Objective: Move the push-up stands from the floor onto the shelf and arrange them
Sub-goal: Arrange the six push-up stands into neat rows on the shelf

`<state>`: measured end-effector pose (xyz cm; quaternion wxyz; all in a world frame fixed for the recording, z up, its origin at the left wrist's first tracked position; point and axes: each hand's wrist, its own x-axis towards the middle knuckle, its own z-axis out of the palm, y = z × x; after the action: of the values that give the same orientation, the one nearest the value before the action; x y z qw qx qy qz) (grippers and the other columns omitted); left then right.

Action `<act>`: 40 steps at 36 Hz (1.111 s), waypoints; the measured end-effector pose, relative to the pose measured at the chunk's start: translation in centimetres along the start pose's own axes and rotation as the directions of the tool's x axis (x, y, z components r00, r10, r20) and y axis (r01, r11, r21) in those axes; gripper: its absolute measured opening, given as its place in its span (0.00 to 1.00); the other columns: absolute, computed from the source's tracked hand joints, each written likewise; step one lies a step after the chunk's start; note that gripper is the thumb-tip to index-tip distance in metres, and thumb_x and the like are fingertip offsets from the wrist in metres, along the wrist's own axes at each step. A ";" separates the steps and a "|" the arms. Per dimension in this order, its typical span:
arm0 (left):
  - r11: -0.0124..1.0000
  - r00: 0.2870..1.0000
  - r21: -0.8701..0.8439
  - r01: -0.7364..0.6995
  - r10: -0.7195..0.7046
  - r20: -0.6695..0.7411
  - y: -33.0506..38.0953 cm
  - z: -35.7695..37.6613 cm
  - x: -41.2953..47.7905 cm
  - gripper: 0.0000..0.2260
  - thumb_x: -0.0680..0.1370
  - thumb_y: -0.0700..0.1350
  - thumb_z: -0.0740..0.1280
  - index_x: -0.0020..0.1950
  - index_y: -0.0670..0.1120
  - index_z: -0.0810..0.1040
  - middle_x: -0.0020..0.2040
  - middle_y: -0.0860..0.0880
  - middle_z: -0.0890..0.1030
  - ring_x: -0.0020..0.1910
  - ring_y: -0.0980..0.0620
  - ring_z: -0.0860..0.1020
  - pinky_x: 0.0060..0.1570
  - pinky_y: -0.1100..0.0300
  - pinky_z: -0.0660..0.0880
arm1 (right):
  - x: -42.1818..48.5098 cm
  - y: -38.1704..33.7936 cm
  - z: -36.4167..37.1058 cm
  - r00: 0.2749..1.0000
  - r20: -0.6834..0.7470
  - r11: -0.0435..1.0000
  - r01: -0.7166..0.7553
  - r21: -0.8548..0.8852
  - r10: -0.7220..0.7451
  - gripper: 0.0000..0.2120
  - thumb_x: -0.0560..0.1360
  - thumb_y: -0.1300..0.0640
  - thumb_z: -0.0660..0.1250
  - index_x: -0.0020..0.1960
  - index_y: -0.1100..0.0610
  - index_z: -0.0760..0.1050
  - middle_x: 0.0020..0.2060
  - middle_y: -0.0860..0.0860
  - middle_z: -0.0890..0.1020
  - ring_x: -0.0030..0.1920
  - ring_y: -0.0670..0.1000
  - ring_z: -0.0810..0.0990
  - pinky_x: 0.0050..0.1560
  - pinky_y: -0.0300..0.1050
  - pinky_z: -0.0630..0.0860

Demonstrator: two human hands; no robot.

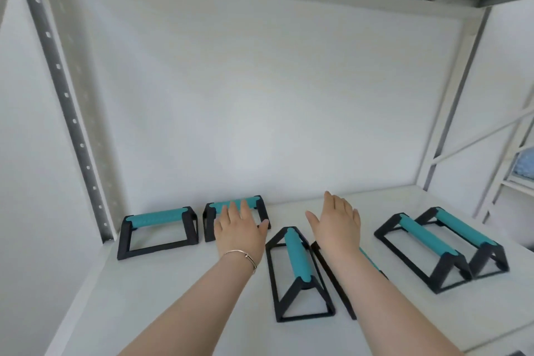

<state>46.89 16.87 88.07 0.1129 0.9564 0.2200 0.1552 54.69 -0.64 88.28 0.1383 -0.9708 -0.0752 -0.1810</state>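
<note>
I noted six push-up stands (pixel 299 273) on the shelf (pixel 173 283); left hand (pixel 239 228) and right hand (pixel 336 225) hovered spread, empty.

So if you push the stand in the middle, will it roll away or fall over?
Probably neither. The middle stand sits on a wide rectangular base with sloped ends, so it should slide on the smooth white shelf rather than roll or tip. Its black frame looks stiff. The teal grip looks textured, so likely not slippery to hold.

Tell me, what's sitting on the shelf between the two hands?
One push-up stand with a teal grip stands on the shelf between the left hand and the right hand, in the head view.
</note>
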 end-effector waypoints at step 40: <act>0.996 0.958 -0.014 0.091 -0.084 0.276 -1.5 -3.2 -2.5 0.15 0.79 0.49 0.65 0.65 0.51 0.72 0.52 0.51 0.79 0.47 0.52 0.77 0.49 0.59 0.74 | 2.7 4.7 2.2 0.877 0.391 0.954 0.205 0.219 -0.279 0.12 0.77 0.48 0.63 0.52 0.56 0.74 0.44 0.52 0.78 0.44 0.56 0.76 0.40 0.46 0.70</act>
<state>43.09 17.54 90.02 0.1617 0.9565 0.2422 0.0187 58.84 -4.19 86.23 0.1779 -0.9542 -0.2394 0.0220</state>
